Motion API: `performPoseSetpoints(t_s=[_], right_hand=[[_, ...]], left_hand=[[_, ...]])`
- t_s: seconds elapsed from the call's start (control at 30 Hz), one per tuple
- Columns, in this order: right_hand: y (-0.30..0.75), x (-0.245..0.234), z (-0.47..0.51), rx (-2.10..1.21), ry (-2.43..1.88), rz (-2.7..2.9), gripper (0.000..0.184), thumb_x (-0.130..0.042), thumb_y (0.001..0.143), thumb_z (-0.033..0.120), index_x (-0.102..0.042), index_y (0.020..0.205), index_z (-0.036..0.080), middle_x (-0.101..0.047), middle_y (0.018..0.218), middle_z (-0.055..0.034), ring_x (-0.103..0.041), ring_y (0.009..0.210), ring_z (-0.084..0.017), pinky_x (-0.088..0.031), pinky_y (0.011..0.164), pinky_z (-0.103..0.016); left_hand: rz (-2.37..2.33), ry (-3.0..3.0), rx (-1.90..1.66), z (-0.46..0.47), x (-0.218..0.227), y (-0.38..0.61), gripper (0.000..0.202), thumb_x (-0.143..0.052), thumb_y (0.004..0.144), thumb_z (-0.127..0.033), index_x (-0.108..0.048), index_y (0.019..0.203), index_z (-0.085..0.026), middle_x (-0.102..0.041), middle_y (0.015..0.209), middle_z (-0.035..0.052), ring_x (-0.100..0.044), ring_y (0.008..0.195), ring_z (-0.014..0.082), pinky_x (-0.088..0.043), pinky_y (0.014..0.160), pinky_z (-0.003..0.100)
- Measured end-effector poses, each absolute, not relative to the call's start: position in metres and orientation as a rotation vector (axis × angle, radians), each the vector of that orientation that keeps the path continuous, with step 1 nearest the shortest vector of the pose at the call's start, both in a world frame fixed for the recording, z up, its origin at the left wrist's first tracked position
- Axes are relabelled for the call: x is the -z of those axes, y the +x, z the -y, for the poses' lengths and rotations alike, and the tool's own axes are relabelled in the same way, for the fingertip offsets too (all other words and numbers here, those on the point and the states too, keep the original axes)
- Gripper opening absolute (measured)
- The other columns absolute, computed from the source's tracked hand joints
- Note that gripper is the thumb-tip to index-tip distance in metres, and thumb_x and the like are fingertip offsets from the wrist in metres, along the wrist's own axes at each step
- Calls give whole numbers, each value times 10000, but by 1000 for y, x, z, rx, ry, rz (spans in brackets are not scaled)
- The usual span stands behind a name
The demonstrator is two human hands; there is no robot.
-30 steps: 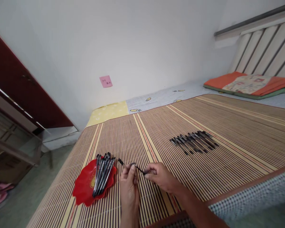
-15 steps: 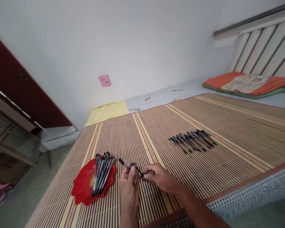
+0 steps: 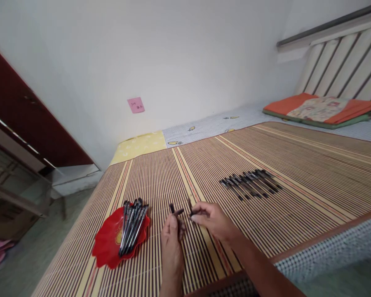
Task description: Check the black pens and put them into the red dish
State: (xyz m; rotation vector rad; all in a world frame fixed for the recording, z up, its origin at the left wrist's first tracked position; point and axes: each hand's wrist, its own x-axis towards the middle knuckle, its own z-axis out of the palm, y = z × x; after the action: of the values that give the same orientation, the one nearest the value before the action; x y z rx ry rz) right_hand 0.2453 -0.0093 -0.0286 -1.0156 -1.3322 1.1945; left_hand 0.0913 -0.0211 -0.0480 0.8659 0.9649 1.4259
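Note:
My left hand (image 3: 173, 233) is closed around a black pen (image 3: 172, 208), whose dark end sticks up above the thumb. A short dark piece points right from the same grip; whether it is part of the pen I cannot tell. To the right, my right hand (image 3: 210, 219) pinches a thin dark pen part (image 3: 190, 204), held nearly upright and apart from the left hand. Left of my hands, a red scalloped plate (image 3: 106, 243) carries several black-and-clear pens (image 3: 132, 227). Several more pens (image 3: 250, 184) lie side by side in a slanted row on the striped mat (image 3: 204, 181).
The mat covers a bed against a white wall (image 3: 204, 62). A folded orange cloth (image 3: 320, 108) lies at the back right by the headboard (image 3: 349, 57). A pink note (image 3: 136, 105) is stuck on the wall. The bed's front edge (image 3: 327, 247) runs along the lower right.
My hands have moved apart, and the right hand has risen slightly with the thin dark part. The pen in my left hand has turned more upright. The plate and row of pens stay put.

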Motion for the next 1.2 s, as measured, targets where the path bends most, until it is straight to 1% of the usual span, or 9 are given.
performPoseSetpoints(t_s=[0.07,0.17,0.3,0.5,0.7,0.97,1.07,1.13,1.2], right_hand=[[256,10,12,-1118,-1004,1286,93,-673,776,261,-677,828,184,-655,782,1,-612,768,-149,-484,741,-273],[269,-17,20,-1026,-990,1188,145,-685,789,315,-684,858,186,-701,828,-22,-647,795,-163,-519,780,-298],[276,-35,29,-922,-979,1098,191,-693,813,364,-684,879,184,-734,865,-49,-675,806,-171,-547,779,-307],[273,-33,28,-963,-958,1090,182,-699,813,350,-683,886,183,-724,853,-40,-681,800,-169,-553,740,-291],[271,-35,30,-978,-957,1122,188,-689,820,351,-672,894,180,-714,875,-50,-674,812,-173,-552,723,-287],[271,-37,32,-899,-999,1241,137,-631,860,318,-656,884,185,-687,811,-20,-650,769,-156,-536,721,-274],[269,-34,32,-896,-1046,1354,104,-616,872,277,-660,876,183,-659,782,-5,-615,747,-143,-497,682,-248],[265,-32,33,-922,-1079,1408,77,-613,864,239,-664,872,182,-626,730,13,-579,690,-129,-459,621,-231],[259,-31,33,-948,-1082,1447,92,-600,861,209,-684,884,180,-629,736,13,-580,695,-128,-452,624,-229]], left_hand=[[-1010,949,-1378,24,50,95,442,-643,849,-583,-721,953,-161,-495,698,-6,-418,623,120,-358,568,206],[-1066,1130,-1276,28,50,100,423,-619,871,-570,-727,949,-168,-501,704,6,-451,677,150,-368,625,230],[-1062,1288,-1172,33,48,109,426,-575,898,-565,-727,887,-168,-441,659,-7,-406,638,153,-310,588,240],[-998,1338,-1148,37,52,115,416,-559,912,-544,-669,760,-173,-450,664,3,-415,651,162,-318,594,243],[-948,1288,-1125,37,54,115,389,-562,914,-534,-684,819,-177,-482,677,6,-422,656,162,-326,600,239],[-927,1195,-1125,41,57,115,396,-612,881,-540,-655,747,-170,-456,666,-5,-400,647,148,-331,596,227],[-911,1161,-1135,41,59,117,388,-630,873,-531,-632,720,-174,-494,671,-2,-416,646,145,-350,598,224],[-903,1107,-1160,40,59,117,378,-645,858,-545,-651,755,-181,-526,679,2,-436,646,148,-370,602,227],[-914,1036,-1190,39,57,116,371,-665,837,-559,-683,819,-189,-571,716,16,-478,669,160,-402,627,239]])
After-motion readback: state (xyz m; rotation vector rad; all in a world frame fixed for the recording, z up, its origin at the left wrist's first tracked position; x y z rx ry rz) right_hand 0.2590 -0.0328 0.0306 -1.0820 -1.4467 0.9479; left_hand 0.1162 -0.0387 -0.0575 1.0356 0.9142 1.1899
